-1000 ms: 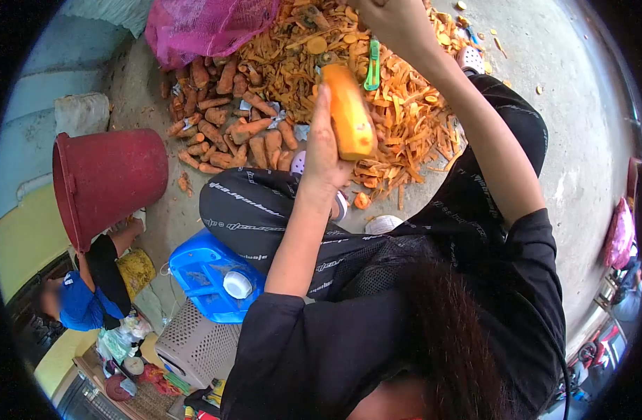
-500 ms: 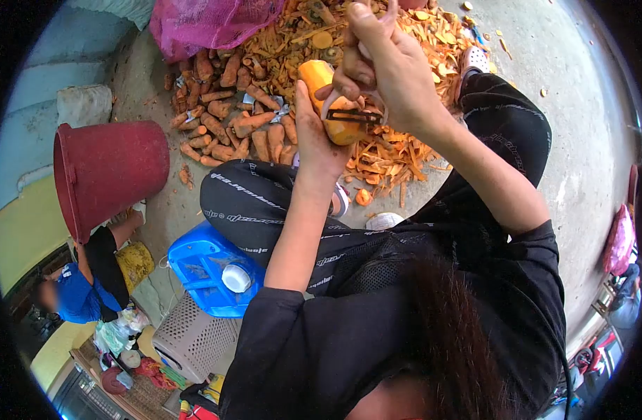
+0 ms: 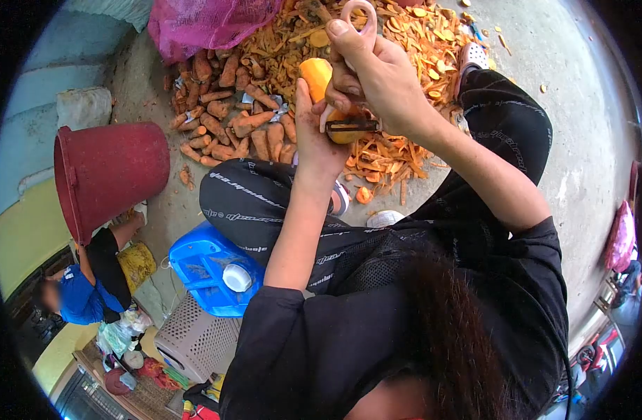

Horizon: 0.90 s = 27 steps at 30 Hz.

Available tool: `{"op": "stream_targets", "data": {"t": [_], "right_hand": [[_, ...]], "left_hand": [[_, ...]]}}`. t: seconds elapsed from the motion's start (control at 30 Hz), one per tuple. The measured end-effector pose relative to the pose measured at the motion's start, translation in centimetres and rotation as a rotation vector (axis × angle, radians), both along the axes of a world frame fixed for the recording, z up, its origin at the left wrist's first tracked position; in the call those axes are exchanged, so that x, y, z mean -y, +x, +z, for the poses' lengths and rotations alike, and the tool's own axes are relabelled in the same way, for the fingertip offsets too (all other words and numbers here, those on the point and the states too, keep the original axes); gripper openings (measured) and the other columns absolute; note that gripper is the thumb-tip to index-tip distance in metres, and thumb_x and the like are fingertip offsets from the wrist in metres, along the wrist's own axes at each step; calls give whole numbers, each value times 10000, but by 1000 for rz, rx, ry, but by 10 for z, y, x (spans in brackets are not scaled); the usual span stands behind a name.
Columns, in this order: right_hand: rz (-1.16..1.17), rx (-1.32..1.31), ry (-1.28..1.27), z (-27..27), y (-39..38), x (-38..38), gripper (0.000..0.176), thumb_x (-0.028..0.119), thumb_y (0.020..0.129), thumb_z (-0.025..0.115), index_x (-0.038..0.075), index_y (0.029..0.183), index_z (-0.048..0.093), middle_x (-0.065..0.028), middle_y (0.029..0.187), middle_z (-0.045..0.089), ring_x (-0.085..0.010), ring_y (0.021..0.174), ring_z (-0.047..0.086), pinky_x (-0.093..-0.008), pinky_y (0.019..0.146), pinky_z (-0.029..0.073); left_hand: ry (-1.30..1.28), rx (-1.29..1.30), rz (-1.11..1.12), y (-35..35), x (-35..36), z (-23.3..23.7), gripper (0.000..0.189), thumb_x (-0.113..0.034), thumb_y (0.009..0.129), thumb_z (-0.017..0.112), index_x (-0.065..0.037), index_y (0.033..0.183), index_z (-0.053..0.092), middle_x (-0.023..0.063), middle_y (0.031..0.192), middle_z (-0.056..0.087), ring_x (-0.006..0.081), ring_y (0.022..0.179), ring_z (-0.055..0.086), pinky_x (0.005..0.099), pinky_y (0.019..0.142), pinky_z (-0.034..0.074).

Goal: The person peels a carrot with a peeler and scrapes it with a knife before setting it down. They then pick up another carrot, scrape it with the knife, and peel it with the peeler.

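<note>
My left hand is wrapped around a thick peeled orange carrot, holding it upright from below and the left side. In my right hand is a peeler with a pale pink handle that ends in a ring above my thumb. The peeler's dark blade lies across the lower part of the carrot, close to my left palm. My right fingers hide the carrot's middle. Unpeeled carrots lie on the floor past my left hand, and orange peelings are heaped under and beyond both hands.
A pink mesh sack lies behind the carrots. To the left are a tilted red bucket, a blue jerrycan and a grey perforated crate. Another person in a blue shirt sits at the far left.
The peeler has slid slightly toward me along the carrot and its blade has turned more level. My right hand has tipped, bringing the handle's ring into view. My left hand has barely moved.
</note>
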State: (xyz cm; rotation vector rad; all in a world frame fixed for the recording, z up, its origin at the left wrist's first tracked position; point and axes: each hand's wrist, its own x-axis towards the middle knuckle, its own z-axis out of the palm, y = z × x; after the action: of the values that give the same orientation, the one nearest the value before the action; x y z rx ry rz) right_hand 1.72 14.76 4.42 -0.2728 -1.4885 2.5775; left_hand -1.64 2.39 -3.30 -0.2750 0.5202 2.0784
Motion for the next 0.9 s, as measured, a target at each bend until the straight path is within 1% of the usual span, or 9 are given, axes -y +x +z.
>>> {"op": "stream_targets", "data": {"t": [0.13, 0.23, 0.27, 0.33, 0.4, 0.5, 0.6, 0.63, 0.9], "right_hand": [[16, 49, 6, -7, -3, -2, 389, 419, 938, 504, 71, 771, 452, 30, 541, 352, -80, 455, 420, -221, 439, 351], [-13, 108, -31, -4, -4, -1, 401, 382, 938, 514, 78, 686, 440, 18, 542, 433, -60, 457, 464, -232, 421, 353], [-43, 113, 10, -6, -8, -2, 386, 408, 945, 492, 65, 772, 452, 29, 535, 351, -77, 446, 409, -234, 428, 358], [-290, 24, 346, -27, -36, -25, 388, 390, 965, 452, 43, 791, 454, 16, 514, 351, -87, 434, 406, -254, 437, 384], [-360, 122, 32, -16, -63, -61, 354, 379, 957, 472, 106, 733, 437, 16, 569, 382, -100, 473, 399, -259, 428, 349], [-405, -76, -198, -1, -65, -76, 331, 344, 953, 491, 100, 735, 445, 24, 587, 424, -98, 489, 429, -258, 443, 376], [-482, -183, 655, 6, -49, -79, 314, 337, 964, 476, 83, 779, 474, 34, 624, 443, -73, 516, 411, -237, 462, 382], [-492, -292, 718, 5, -46, -75, 318, 344, 971, 464, 69, 818, 503, 51, 636, 431, -47, 529, 385, -219, 455, 362], [-399, -274, 316, -1, -36, -62, 347, 354, 977, 444, 77, 768, 451, 22, 568, 414, -73, 465, 417, -240, 451, 405]], "left_hand": [[-61, -72, 16, 10, -3, 12, 469, -532, 937, 359, -150, 1139, 544, 63, 1118, 592, 247, 1070, 567, 424, 900, 480], [-80, -134, 76, 10, -11, 18, 435, -511, 942, 376, -160, 1136, 546, 55, 1093, 597, 225, 1024, 584, 404, 875, 492], [-106, -145, 107, 14, -9, 19, 421, -502, 945, 381, -165, 1136, 546, 52, 1084, 599, 218, 1005, 590, 396, 864, 496], [-127, -235, 132, 16, -13, 13, 412, -477, 957, 373, -149, 1163, 516, 61, 983, 614, 222, 875, 615, 374, 718, 527], [100, -219, -79, 33, -14, 22, 447, -476, 961, 365, -108, 1179, 494, 79, 934, 609, 229, 798, 611, 386, 647, 525], [-15, -216, -6, 23, -23, 27, 526, -558, 933, 357, -77, 1091, 500, 77, 831, 571, 223, 708, 598, 370, 609, 521], [-74, -182, 25, 17, -19, 27, 530, -580, 913, 395, -85, 1058, 514, 73, 831, 574, 220, 727, 601, 364, 631, 526], [-43, -191, -8, 13, -15, 21, 507, -561, 917, 408, -95, 1076, 524, 78, 882, 590, 217, 768, 606, 370, 652, 529], [-303, -156, 145, 12, -20, 23, 431, -505, 941, 412, -153, 1171, 507, 35, 990, 592, 170, 871, 597, 320, 749, 526]]}}
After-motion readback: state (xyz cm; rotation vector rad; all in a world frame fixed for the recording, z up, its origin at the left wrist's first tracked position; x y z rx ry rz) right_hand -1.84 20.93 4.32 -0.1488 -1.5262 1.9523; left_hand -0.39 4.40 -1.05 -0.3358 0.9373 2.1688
